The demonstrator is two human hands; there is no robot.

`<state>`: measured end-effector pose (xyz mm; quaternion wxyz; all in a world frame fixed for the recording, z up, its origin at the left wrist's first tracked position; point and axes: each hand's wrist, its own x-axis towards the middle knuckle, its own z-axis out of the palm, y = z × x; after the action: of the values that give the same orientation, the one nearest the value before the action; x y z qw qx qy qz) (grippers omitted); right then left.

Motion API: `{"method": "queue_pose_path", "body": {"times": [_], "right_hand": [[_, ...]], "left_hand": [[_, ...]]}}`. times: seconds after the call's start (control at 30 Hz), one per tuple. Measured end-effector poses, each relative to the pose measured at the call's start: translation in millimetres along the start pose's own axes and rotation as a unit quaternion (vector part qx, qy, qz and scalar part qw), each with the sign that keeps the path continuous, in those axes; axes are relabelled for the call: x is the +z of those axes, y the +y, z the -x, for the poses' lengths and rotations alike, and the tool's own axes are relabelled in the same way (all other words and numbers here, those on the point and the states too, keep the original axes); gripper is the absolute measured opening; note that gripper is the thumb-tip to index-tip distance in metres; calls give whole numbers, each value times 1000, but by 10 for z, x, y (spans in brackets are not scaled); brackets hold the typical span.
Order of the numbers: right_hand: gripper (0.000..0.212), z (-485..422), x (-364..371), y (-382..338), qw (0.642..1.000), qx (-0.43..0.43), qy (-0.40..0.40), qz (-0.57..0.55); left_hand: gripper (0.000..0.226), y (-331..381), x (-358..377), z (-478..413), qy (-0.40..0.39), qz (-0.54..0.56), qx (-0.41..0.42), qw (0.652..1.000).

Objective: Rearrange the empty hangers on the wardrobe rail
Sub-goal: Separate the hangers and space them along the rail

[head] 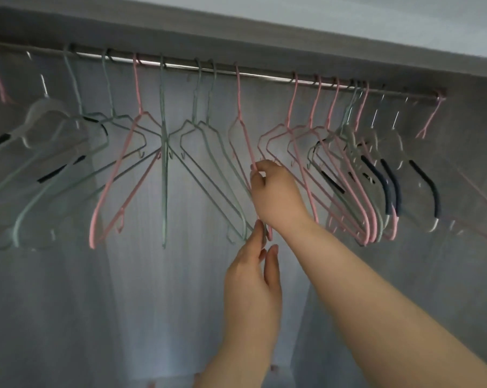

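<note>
Grey wardrobe panels and a pale ribbed back wall (152, 303) sit behind the metal rail (264, 75), which runs under the top board (236, 32); near the rail's middle hangs the pink hanger (239, 107), hooked on and turned almost edge-on; the right hand (277, 194) curls its fingers round that hanger's sloping arm; the left hand (250, 275) reaches up from below, fingers straight and touching the hanger's lower end, thumb held apart; just to the left hang two green hangers (193, 119), their lower corners close to the left fingertips; farther left are an edge-on green hanger (163, 163) and more pink and green ones; to the right a crowded bunch of pink hangers (288, 119), partly hidden by the right forearm, then clear hangers with dark grips (428, 183).
</note>
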<state>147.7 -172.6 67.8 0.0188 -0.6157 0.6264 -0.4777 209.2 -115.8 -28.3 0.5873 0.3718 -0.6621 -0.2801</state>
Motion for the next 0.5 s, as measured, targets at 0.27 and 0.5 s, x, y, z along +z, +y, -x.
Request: {"method": "queue_pose_path", "body": {"times": [0.27, 0.5], "right_hand": [[31, 74, -201, 148, 999, -9, -19, -31], [31, 66, -238, 200, 999, 7, -36, -40]], "left_hand": [[41, 128, 148, 83, 107, -20, -12, 994], [48, 236, 142, 124, 84, -88, 13, 992]]}}
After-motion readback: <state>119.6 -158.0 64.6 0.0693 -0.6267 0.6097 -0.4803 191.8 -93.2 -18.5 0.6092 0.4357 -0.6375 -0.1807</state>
